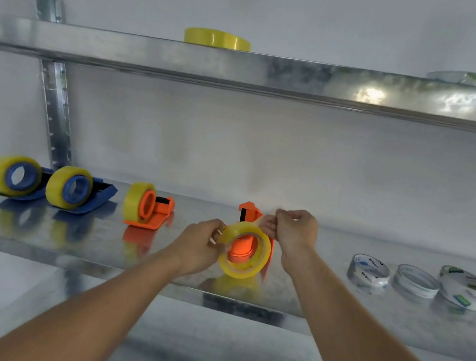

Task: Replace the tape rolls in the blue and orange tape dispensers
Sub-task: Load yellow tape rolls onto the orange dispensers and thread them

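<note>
Right now my left hand has its grip on the near edge of a yellow tape roll, fingers and thumb curled round the roll's left rim. The roll sits loosely around the orange hub of an orange tape dispenser that stands tipped up on the middle shelf, its cutter end pointing upward behind my hands. My right hand is closed in a pinch just beside the dispenser's upper part; it seems to hold the loose end of the tape, though the strip itself is too faint for me to be sure.

To the left on the same shelf, a second orange dispenser lies flat with a yellow roll mounted on it. Further left, two blue dispensers sit side by side, nearly touching, each carrying a full yellow roll on a blue hub; the far left one is nearest the metal upright.

To the right of my hands, well apart from the dispenser, a row of spent cardboard tape cores with printed white liners lies on the shelf, standing on their rims or slightly tilted.

On the upper shelf, yellow tape rolls rest flat above the middle, and a pale clear roll sits far right.
</note>
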